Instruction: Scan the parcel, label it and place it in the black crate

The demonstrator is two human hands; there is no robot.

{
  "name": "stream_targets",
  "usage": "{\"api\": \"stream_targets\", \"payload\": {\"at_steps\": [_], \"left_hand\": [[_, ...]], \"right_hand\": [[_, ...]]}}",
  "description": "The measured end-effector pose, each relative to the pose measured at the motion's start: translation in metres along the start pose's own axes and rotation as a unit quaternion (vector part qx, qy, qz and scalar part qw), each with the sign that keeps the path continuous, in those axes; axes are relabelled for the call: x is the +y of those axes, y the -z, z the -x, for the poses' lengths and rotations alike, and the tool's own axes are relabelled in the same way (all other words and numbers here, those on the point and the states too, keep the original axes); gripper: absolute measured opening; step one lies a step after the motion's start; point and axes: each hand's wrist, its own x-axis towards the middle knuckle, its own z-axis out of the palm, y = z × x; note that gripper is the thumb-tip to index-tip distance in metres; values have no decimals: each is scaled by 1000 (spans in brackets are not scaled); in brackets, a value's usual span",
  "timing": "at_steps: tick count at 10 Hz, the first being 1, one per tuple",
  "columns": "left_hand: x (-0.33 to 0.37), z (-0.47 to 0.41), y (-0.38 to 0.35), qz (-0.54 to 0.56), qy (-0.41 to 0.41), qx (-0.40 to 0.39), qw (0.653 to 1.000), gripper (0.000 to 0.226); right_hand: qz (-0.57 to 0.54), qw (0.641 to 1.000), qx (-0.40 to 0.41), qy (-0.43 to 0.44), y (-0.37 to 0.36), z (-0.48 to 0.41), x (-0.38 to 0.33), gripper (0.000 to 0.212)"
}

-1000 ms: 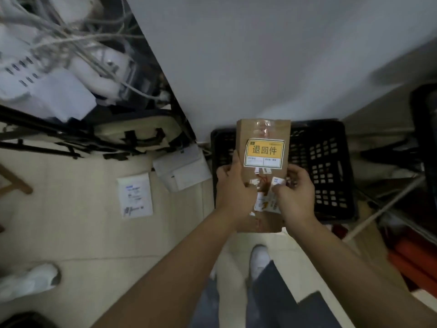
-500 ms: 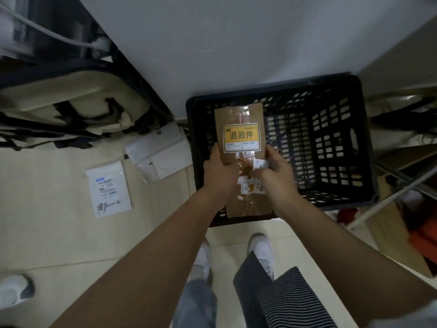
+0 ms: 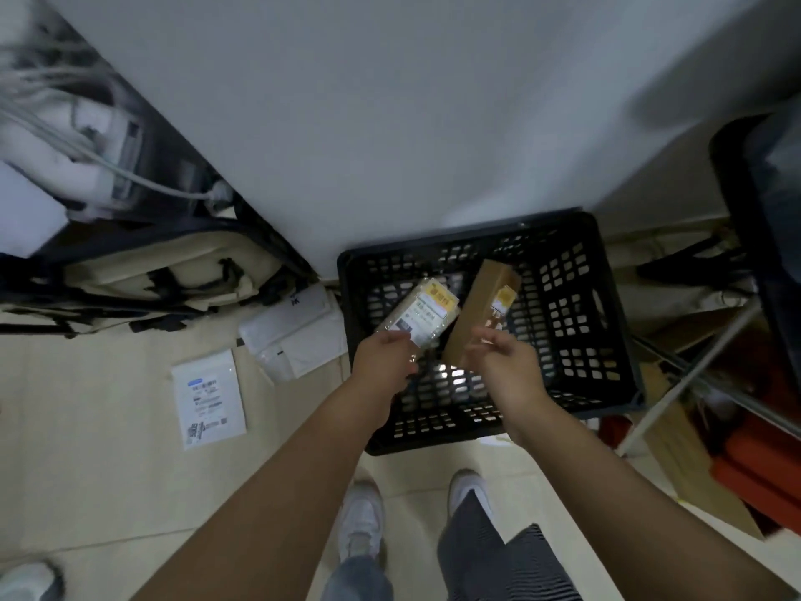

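— Pale tiled floor (image 3: pixel 108 427) under a grey wall, black crate (image 3: pixel 615 340) pushed up against it. Starting at the hands?

— Yes. Right hand (image 3: pixel 507 362) over the crate's middle, fingers spread, gripping nothing. Left hand (image 3: pixel 385 355) beside it, fingers loosely curled; cannot tell whether closed on anything.

— Changed from half a second back?

— Plenty. Then, brown parcel (image 3: pixel 477 314) pinched between both hands, yellow label face up, above the crate. Now let go: tipped on edge inside the crate, label turned toward the right, lower end just ahead of the right fingertips, possibly brushing them.

— Meaning for the task?

— Probably the last step all but done: labelled already, dropping into place, only settling left. Scan not checkable from here.

— Anything by the left hand?

— Second pale parcel (image 3: pixel 418 314) with its own yellow sticker, lying in the crate just left of the brown one, near end at the left fingertips. Touching or apart, hard to say.

— Further out?

— White mailer (image 3: pixel 208 399) flat on the floor, well left of the crate; another white pouch (image 3: pixel 294 327) just beside the crate's left wall.
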Motion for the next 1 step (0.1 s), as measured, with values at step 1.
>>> {"api": "stream_targets", "payload": {"at_steps": [1], "left_hand": [[24,43,0,6,-13,2,1000,28]], "right_hand": [[2,1000,12,6,-2,29,-29,17]]}}
